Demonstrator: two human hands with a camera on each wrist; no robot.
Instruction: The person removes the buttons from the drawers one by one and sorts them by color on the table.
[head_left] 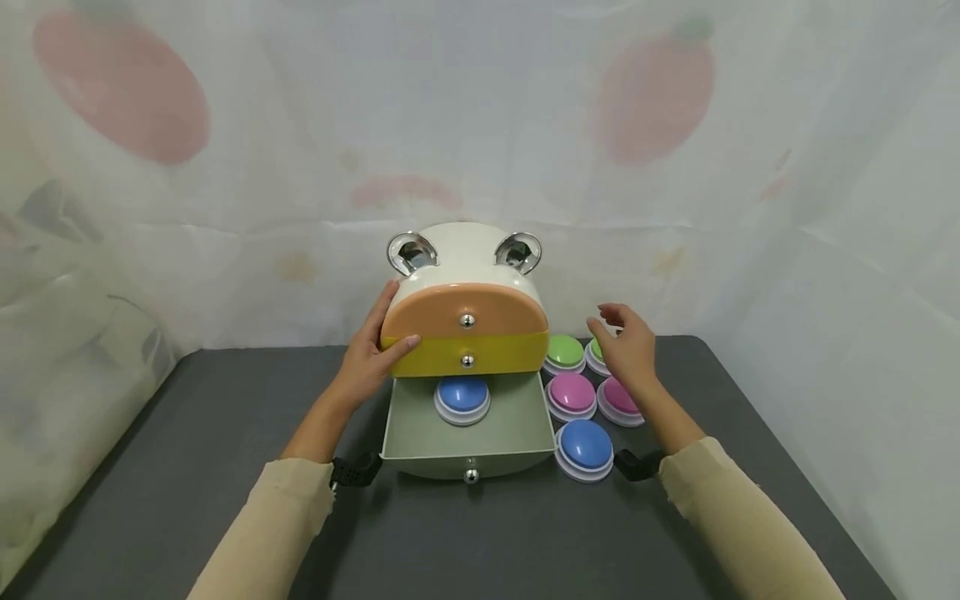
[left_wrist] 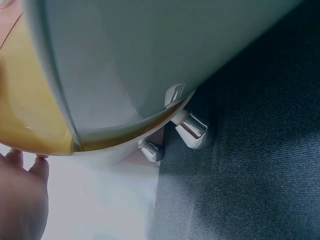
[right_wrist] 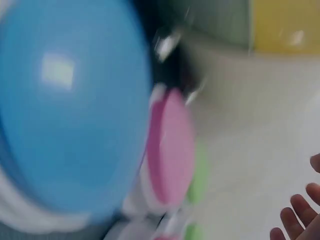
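Left hand [head_left: 372, 354], fingers straight, steadies the drawer chest [head_left: 465, 333] at its nine o'clock; right hand [head_left: 628, 350], fingers loosely spread and empty, hovers over the buttons [head_left: 572, 394] at three o'clock, the open bottom drawer [head_left: 468, 433] holding a blue button [head_left: 462, 397].

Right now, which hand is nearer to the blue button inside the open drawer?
Left. The left hand rests on the yellow drawer just above the blue button; the right hand hovers over buttons outside.

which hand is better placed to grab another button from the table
Right. The right hand hovers open over the loose buttons beside the drawer box, nearest a pink button. The left hand is busy bracing the box's left side.
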